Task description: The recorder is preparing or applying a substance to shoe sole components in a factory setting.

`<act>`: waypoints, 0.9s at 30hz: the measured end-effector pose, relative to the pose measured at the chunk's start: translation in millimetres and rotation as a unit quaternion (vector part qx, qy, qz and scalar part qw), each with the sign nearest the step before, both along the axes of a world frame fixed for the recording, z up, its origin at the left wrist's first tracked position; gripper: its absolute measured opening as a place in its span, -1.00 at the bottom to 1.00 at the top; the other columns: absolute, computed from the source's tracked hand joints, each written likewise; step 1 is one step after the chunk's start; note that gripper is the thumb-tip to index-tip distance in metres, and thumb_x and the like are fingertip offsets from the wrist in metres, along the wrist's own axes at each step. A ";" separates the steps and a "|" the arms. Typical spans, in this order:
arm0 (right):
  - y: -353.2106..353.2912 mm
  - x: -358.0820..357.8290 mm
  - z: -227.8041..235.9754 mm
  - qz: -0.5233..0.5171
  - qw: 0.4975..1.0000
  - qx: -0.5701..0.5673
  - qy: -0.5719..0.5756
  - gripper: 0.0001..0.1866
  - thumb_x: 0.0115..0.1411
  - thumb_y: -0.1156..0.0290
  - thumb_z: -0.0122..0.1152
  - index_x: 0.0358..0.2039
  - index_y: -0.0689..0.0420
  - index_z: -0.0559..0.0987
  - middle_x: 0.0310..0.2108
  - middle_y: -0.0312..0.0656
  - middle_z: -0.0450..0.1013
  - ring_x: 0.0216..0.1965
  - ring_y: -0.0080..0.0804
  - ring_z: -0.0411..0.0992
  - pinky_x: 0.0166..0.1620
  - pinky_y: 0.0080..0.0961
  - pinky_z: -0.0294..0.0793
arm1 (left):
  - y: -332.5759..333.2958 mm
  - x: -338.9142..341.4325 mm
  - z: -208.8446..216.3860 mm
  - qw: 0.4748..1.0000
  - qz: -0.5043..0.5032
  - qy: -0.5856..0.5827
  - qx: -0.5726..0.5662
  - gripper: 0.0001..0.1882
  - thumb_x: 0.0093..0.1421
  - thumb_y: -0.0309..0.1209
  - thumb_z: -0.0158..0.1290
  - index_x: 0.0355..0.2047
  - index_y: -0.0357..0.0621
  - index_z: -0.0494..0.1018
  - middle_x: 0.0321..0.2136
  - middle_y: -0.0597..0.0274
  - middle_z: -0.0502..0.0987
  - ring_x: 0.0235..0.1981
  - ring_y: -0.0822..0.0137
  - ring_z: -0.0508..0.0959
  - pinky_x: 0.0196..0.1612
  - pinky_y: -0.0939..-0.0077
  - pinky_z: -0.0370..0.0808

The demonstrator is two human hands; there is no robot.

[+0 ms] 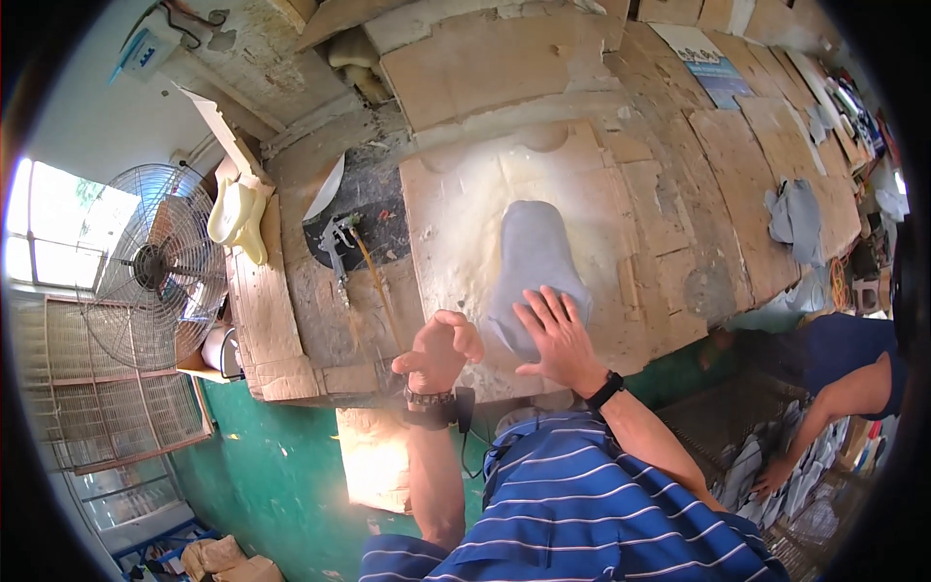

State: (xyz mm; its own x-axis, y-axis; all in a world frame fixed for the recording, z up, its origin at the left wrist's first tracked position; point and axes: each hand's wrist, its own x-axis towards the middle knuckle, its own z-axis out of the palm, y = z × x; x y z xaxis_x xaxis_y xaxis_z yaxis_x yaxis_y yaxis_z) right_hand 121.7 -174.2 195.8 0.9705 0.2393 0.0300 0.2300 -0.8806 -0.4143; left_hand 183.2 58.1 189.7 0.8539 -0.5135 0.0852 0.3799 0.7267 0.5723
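Observation:
A grey, smooth-surfaced, saddle-shaped piece (535, 254) lies on a cardboard sheet (446, 204) in front of me, its narrower rounded end pointing away. My right hand (562, 339) rests on its near end, palm down with the fingers spread. To the left of the piece, my left hand (441, 351) hovers near the table's front edge, fingers loosely curled and thumb apart, with nothing visible in it. Beyond that hand a metal spray gun (337, 242) sits on a dark patch, and a yellowish hose (376, 281) runs from it toward me.
A wire-caged fan (150, 267) stands at the left beside a cream moulded piece (254, 228). Grey cloth (795, 221) lies at the table's right. On the right, another person's arm (819, 412) reaches down to a rack of pale items (766, 475). Pale residue coats the cardboard around the grey piece.

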 end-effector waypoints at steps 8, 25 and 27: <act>-38.4 -38.6 42.5 -0.005 0.969 0.248 -0.017 -0.40 0.05 0.32 0.47 0.11 0.19 0.51 0.14 -0.04 0.42 0.19 -0.01 0.36 0.22 -0.16 0.37 | -26.8 -38.2 31.1 0.992 0.033 -0.003 0.122 0.16 -0.25 0.59 0.08 0.07 -0.20 0.43 -0.35 0.29 0.45 -0.28 0.24 0.51 -0.20 0.31 0.47; -113.5 -39.6 17.9 -0.080 0.923 0.351 0.140 -0.80 0.25 0.31 0.26 -0.23 0.15 0.68 -0.31 -0.04 0.60 -0.31 -0.15 0.58 -0.21 -0.34 0.54 | -129.9 -71.2 45.1 0.921 0.045 -0.018 0.386 -0.63 0.43 -0.27 -0.04 0.06 -0.31 0.46 -0.19 0.14 0.62 -0.16 0.33 0.60 0.02 0.40 0.52; -132.2 -51.2 -21.2 -0.032 0.970 0.220 0.098 -0.69 0.23 0.17 0.25 -0.12 0.09 0.63 -0.21 -0.06 0.59 -0.20 -0.05 0.57 -0.14 -0.22 0.55 | -140.5 -68.1 53.9 0.937 0.020 -0.010 0.350 -0.67 0.39 -0.33 0.07 0.04 -0.31 0.45 -0.20 0.13 0.61 -0.14 0.37 0.58 0.01 0.45 0.50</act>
